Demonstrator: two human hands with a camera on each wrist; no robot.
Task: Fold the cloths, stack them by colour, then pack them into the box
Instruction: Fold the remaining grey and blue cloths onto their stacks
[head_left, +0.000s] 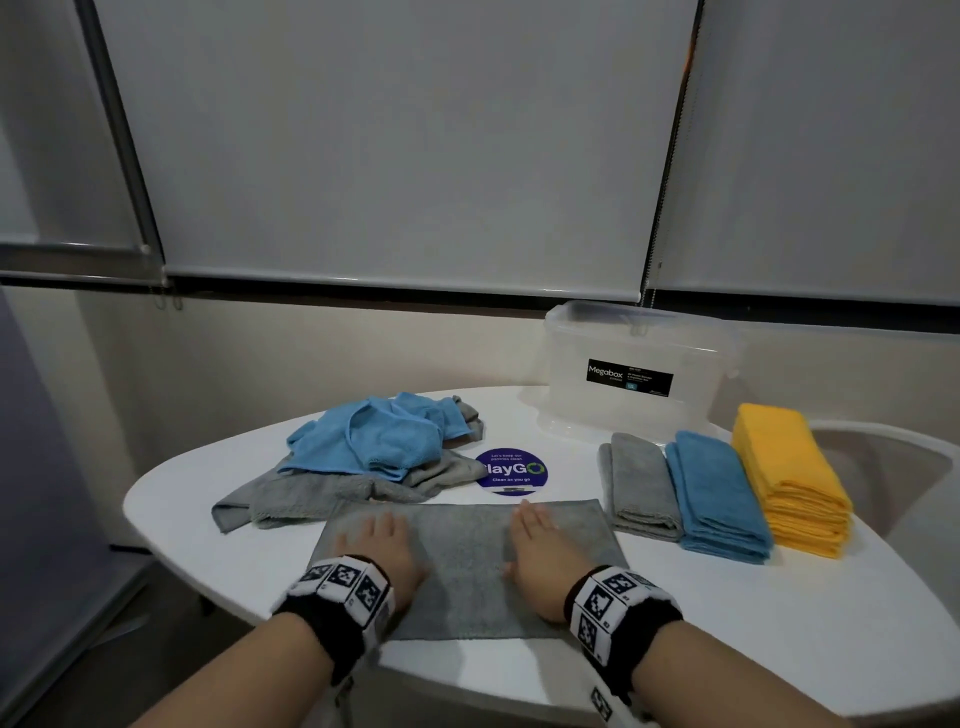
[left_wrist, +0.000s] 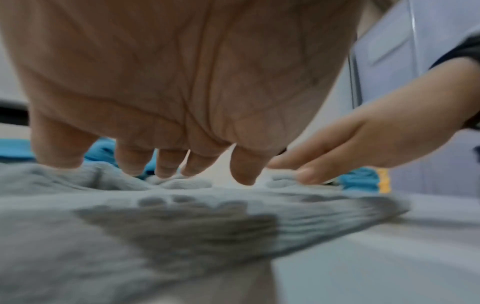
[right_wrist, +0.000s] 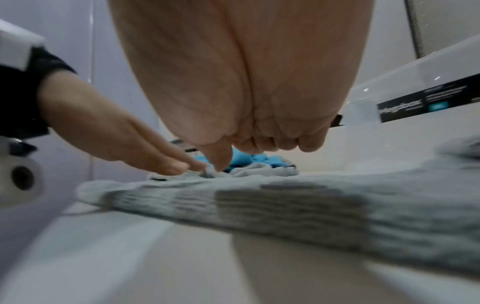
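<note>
A grey cloth (head_left: 462, 561) lies folded flat on the white table (head_left: 727, 623) right in front of me. My left hand (head_left: 382, 540) rests palm down on its left part, fingers straight. My right hand (head_left: 535, 540) lies flat on its right part. In the left wrist view the left fingers (left_wrist: 135, 160) reach down to the grey cloth (left_wrist: 182, 236), with the right hand (left_wrist: 337, 152) beside them. The right wrist view shows the same grey cloth (right_wrist: 311, 209) and the left hand (right_wrist: 130, 142). Folded grey (head_left: 641, 486), blue (head_left: 719, 499) and yellow (head_left: 792, 478) stacks sit at the right.
A heap of unfolded blue cloths (head_left: 374, 436) and grey cloths (head_left: 311, 493) lies at the back left. The clear lidded plastic box (head_left: 634, 374) stands at the back right. A round purple sticker (head_left: 511, 472) marks the table's middle. Walls and blinds are close behind.
</note>
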